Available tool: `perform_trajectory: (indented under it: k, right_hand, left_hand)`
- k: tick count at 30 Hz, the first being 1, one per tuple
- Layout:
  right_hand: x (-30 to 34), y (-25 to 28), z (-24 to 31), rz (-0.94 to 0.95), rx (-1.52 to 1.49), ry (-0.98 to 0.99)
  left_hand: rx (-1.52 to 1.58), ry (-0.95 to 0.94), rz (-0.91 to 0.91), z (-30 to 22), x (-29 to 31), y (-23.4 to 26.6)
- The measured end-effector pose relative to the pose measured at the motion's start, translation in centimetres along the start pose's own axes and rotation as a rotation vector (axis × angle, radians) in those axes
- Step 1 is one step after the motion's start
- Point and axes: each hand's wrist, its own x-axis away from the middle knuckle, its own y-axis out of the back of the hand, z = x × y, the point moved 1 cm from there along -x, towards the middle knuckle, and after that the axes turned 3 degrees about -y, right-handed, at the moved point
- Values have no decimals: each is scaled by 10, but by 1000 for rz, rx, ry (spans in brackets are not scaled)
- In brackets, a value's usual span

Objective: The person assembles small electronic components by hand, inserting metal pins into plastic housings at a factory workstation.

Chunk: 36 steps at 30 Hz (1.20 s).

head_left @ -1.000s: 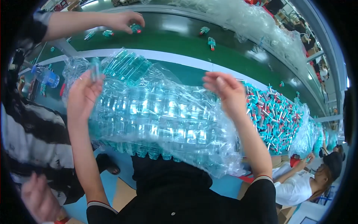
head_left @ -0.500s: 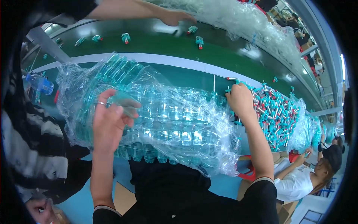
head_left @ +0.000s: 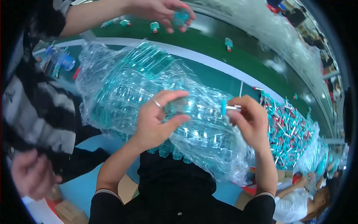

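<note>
- Black cloth covers the person's torso, the black shirt [head_left: 175, 201] nearest of all.
- Left hand [head_left: 153, 123], ringed, is partly curled, thumb and fingers around a blurred clear container [head_left: 177, 106], above the bagged stock.
- Right hand [head_left: 250, 121] is drawn into a pinch, fingertips and thumb gripping a teal-and-silver part [head_left: 225, 107], its teal end pointing left toward the container, well apart from it.
- Beneath both hands, crinkled clear plastic wrap [head_left: 233, 170] lies around rows of pale teal containers [head_left: 199, 136].
- Right of these, a pile of teal, red and silver parts [head_left: 289, 130] is heaped.
- Beyond a pale strip [head_left: 209, 68], the green belt [head_left: 201, 46] carries scattered parts [head_left: 228, 44].
- Over it, a co-worker's hand [head_left: 160, 11] holds a blurred teal-and-red piece [head_left: 181, 17].
- Farthest, translucent plastic bags [head_left: 257, 22] lie heaped.
</note>
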Motion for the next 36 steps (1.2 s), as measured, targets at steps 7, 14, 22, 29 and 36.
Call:
perform_trajectory:
  k: [7, 14, 22, 29, 36]
  right_hand:
    - [-2, -39, 20, -39, -44, 276]
    - [1, -44, 15, -114, -63, 318]
    - [3, -53, 11, -140, 45, 484]
    - [1, -47, 15, -95, 49, 532]
    - [11, -43, 14, 44, -109, 237]
  left_hand:
    - [-206, -126, 123, -12, 5, -2]
    - [-311, -256, 103, -14, 4, -7]
    - [-162, -186, 109, -5, 11, -7]
    - [-62, -149, 172, -7, 12, -5]
    - [-57, -100, 165, -11, 15, 8]
